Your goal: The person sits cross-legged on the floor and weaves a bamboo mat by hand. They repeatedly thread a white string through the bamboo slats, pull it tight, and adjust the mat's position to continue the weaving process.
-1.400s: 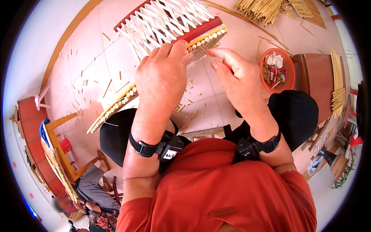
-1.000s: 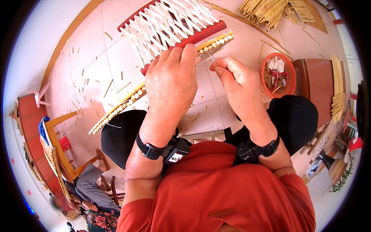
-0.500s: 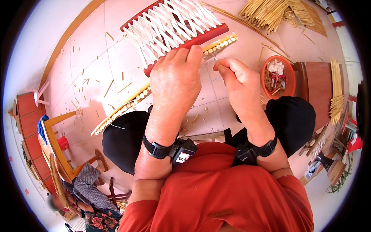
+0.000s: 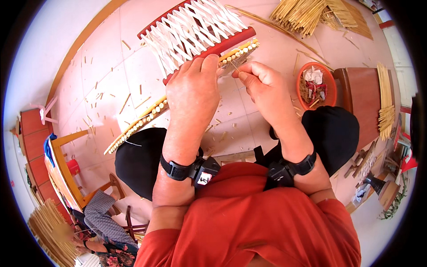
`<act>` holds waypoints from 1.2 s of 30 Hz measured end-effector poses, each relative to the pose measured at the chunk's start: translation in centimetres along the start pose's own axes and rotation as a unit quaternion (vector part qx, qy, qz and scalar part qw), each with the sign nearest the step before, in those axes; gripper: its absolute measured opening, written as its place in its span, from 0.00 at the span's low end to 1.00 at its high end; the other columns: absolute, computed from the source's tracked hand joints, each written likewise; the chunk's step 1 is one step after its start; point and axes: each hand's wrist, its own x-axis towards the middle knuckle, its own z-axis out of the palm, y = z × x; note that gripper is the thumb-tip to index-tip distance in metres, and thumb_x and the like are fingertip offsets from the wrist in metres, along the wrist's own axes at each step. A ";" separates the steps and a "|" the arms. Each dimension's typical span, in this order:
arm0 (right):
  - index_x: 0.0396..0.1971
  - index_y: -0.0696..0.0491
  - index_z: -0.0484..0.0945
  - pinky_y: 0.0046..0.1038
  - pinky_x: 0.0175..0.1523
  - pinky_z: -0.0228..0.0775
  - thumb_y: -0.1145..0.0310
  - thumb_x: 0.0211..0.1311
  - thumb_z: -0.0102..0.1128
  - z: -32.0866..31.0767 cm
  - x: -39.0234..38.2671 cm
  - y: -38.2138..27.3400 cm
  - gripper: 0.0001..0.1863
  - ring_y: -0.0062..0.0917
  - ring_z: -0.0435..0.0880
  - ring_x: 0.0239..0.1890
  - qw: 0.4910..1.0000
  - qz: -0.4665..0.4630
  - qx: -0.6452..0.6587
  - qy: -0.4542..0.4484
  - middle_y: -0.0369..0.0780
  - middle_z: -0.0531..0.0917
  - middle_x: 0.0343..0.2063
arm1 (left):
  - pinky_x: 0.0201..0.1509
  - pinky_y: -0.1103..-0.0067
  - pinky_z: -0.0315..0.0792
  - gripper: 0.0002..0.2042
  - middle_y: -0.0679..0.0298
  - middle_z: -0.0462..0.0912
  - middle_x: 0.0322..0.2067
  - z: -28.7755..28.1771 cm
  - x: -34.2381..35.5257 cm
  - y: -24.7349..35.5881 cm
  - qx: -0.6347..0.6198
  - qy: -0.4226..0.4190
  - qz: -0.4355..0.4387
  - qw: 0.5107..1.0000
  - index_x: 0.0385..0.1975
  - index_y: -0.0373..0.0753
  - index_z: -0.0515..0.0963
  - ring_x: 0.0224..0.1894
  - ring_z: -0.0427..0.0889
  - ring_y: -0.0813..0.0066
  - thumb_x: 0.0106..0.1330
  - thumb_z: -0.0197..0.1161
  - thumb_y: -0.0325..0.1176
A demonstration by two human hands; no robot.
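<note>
A long narrow strip of yellow stalks (image 4: 138, 127), their round cut ends in a row, runs slantwise from above my left knee to beyond my hands. My left hand (image 4: 193, 91) is closed over its middle, back of the hand up, and hides that part. Just right of it my right hand (image 4: 267, 84) pinches a thin needle-like thing (image 4: 235, 67) between thumb and forefinger. Its tip reaches the row of cut ends; whether it is a needle or stiff thread I cannot tell. A loose white thread (image 4: 133, 143) hangs from the strip near my left knee.
Beyond the strip stands a red-framed stool (image 4: 195, 38) with white cord webbing. An orange basket (image 4: 301, 95) of scraps sits right, beside a brown wooden bench (image 4: 367, 98). Stalk bundles (image 4: 298, 18) lie at the far right. At lower left a person holds a stalk sheet (image 4: 46, 233).
My right hand has moved slightly left toward the cut ends, with the thin thing still pinched. My left hand keeps its hold. At lower left, the other person's stalk sheet has fanned into fuller view.
</note>
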 end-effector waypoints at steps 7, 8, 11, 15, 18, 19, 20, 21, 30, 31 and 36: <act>0.31 0.57 0.80 0.16 0.22 0.55 0.73 0.63 0.54 -0.8 -0.3 0.1 0.06 0.09 0.62 0.17 0.994 0.078 0.047 -0.052 0.27 0.70 0.16 | 0.30 0.71 0.74 0.10 0.65 0.77 0.24 0.3 -0.5 0.4 0.014 0.009 0.025 1.000 0.36 0.41 0.76 0.31 0.80 0.66 0.54 0.65 0.31; 0.31 0.56 0.80 0.14 0.21 0.52 0.73 0.64 0.53 -0.6 -0.4 0.3 0.06 0.08 0.60 0.16 0.994 0.087 0.053 -0.050 0.26 0.69 0.16 | 0.30 0.72 0.74 0.11 0.65 0.77 0.24 0.3 -0.5 0.4 0.014 0.007 0.026 1.000 0.36 0.41 0.76 0.30 0.80 0.66 0.53 0.65 0.31; 0.30 0.56 0.80 0.14 0.22 0.53 0.72 0.63 0.54 0.0 -0.6 1.1 0.06 0.08 0.61 0.17 0.996 0.046 0.066 -0.026 0.26 0.71 0.17 | 0.29 0.72 0.74 0.11 0.66 0.77 0.23 0.2 -0.6 0.1 0.001 0.017 0.037 0.999 0.36 0.43 0.77 0.30 0.80 0.67 0.52 0.66 0.31; 0.31 0.58 0.81 0.21 0.25 0.60 0.73 0.60 0.55 0.8 -0.7 1.0 0.06 0.13 0.66 0.18 0.999 0.014 0.034 0.012 0.33 0.75 0.15 | 0.29 0.71 0.75 0.11 0.66 0.78 0.24 -0.3 -0.5 0.0 0.015 0.004 0.038 0.999 0.35 0.42 0.77 0.29 0.81 0.66 0.52 0.66 0.32; 0.30 0.57 0.81 0.23 0.25 0.62 0.73 0.60 0.54 1.0 -0.5 0.9 0.07 0.16 0.68 0.18 1.000 -0.008 -0.001 0.022 0.37 0.77 0.16 | 0.29 0.71 0.75 0.10 0.65 0.79 0.24 -0.1 -0.6 -0.4 0.007 0.017 0.040 0.999 0.34 0.42 0.77 0.29 0.81 0.66 0.53 0.66 0.32; 0.30 0.57 0.81 0.24 0.26 0.63 0.73 0.60 0.54 1.1 -0.5 0.8 0.07 0.18 0.69 0.18 1.000 -0.018 -0.007 0.024 0.38 0.78 0.16 | 0.29 0.71 0.75 0.09 0.65 0.79 0.24 -0.1 -0.5 -0.4 0.010 0.015 0.038 0.999 0.34 0.42 0.77 0.29 0.81 0.66 0.54 0.65 0.32; 0.30 0.57 0.81 0.24 0.26 0.64 0.73 0.60 0.53 1.2 -0.4 0.7 0.07 0.19 0.70 0.18 0.999 -0.028 -0.014 0.025 0.40 0.78 0.17 | 0.29 0.71 0.75 0.09 0.65 0.80 0.24 -0.2 -0.5 -0.4 0.014 0.014 0.035 0.999 0.35 0.42 0.77 0.29 0.81 0.65 0.54 0.65 0.32; 0.30 0.57 0.81 0.25 0.26 0.64 0.73 0.60 0.53 1.3 -0.5 0.7 0.07 0.20 0.71 0.18 0.999 -0.036 -0.019 0.030 0.41 0.79 0.17 | 0.29 0.71 0.75 0.09 0.65 0.80 0.24 -0.2 -0.5 -0.4 0.018 0.012 0.032 0.999 0.35 0.42 0.77 0.29 0.81 0.65 0.54 0.65 0.32; 0.31 0.57 0.82 0.27 0.28 0.67 0.73 0.59 0.53 1.3 -0.2 0.8 0.08 0.27 0.77 0.18 0.995 -0.082 -0.053 0.035 0.45 0.81 0.19 | 0.30 0.70 0.75 0.08 0.65 0.80 0.25 0.0 -0.6 -0.6 0.010 0.029 0.023 0.999 0.35 0.42 0.77 0.30 0.81 0.65 0.56 0.64 0.33; 0.31 0.57 0.82 0.27 0.28 0.68 0.73 0.59 0.53 1.1 -0.2 0.7 0.08 0.26 0.77 0.19 0.997 -0.058 -0.055 0.017 0.45 0.82 0.20 | 0.30 0.70 0.75 0.08 0.65 0.80 0.25 0.0 -0.6 -0.5 0.014 0.028 0.021 0.999 0.35 0.42 0.77 0.30 0.81 0.65 0.56 0.64 0.33; 0.35 0.57 0.82 0.26 0.31 0.68 0.72 0.60 0.53 0.5 -0.2 0.9 0.09 0.25 0.78 0.23 0.999 -0.030 -0.026 -0.013 0.44 0.83 0.24 | 0.29 0.70 0.75 0.08 0.66 0.80 0.25 0.2 -1.0 -0.3 0.018 0.031 0.026 0.999 0.35 0.43 0.77 0.30 0.81 0.65 0.56 0.64 0.33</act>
